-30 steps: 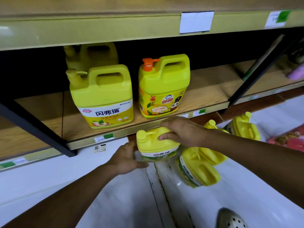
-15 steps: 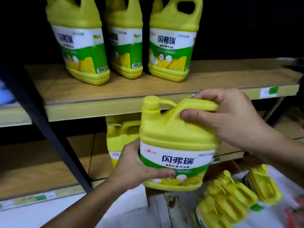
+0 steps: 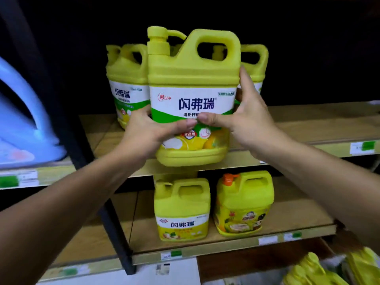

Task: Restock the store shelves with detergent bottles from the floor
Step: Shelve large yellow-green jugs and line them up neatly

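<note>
A yellow detergent bottle (image 3: pixel 191 83) with a pump cap, a handle and a white-green label stands upright at the front edge of the upper wooden shelf (image 3: pixel 308 128). My left hand (image 3: pixel 152 130) grips its left side with the thumb across the label. My right hand (image 3: pixel 240 116) grips its right side, thumb on the label and fingers up along the edge. Behind it stand two like bottles, one at the left (image 3: pixel 127 79) and one at the right (image 3: pixel 255 62), mostly hidden. Several yellow bottles (image 3: pixel 320 270) lie on the floor at the lower right.
On the lower shelf (image 3: pixel 277 229) stand a yellow bottle (image 3: pixel 182 210) and an orange-capped one (image 3: pixel 244 202). A black upright post (image 3: pixel 86 153) divides the shelving at left, with a blurred blue-white container (image 3: pixel 22 124) beyond it. Bare shelf board lies to the right of the bottles.
Both hands lifted the bottle from the floor up to the upper shelf. My right hand left the handle and now holds the bottle's side. The view tilted upward.
</note>
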Available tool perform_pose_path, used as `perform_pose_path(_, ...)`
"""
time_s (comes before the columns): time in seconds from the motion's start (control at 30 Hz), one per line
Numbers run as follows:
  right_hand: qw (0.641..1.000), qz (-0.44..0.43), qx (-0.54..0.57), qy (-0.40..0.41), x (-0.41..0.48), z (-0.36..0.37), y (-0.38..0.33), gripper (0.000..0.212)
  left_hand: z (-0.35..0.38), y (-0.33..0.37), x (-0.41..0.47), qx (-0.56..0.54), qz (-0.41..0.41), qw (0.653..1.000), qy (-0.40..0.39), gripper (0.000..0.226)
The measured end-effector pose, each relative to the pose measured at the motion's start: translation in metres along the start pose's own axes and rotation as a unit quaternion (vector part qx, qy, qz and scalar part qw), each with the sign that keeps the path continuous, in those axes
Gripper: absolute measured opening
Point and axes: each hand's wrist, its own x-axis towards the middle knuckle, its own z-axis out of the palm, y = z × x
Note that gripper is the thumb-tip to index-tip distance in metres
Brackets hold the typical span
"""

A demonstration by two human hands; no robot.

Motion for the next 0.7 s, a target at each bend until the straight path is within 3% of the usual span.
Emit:
perform_pose_path(0.3, 0.999, -0.006, -0.039, -0.021, 0.047, 0.0, 0.032, 0.127, 0.009, -0.033, 0.05, 0.096, 0.01, 0.995, 0.029, 0.061)
perform_pose_path(0.43, 1.0, 0.012, -0.021, -0.009, 0.049, -0.002, 0.055, 0.125, 0.013, -0.047, 0.059, 0.115, 0.024, 0.992, 0.034, 0.062)
perform_pose_path(0.57, 1.0, 0.026, -0.003, -0.004, 0.054, -0.002, 0.066, 0.12, 0.015, -0.055, 0.066, 0.12, 0.014, 0.992, 0.038, 0.077)
perform_pose_path(0.7, 1.0, 0.023, -0.015, -0.005, 0.057, -0.002, 0.07, 0.121, 0.017, -0.058, 0.067, 0.15, 0.01, 0.988, 0.043, 0.07)
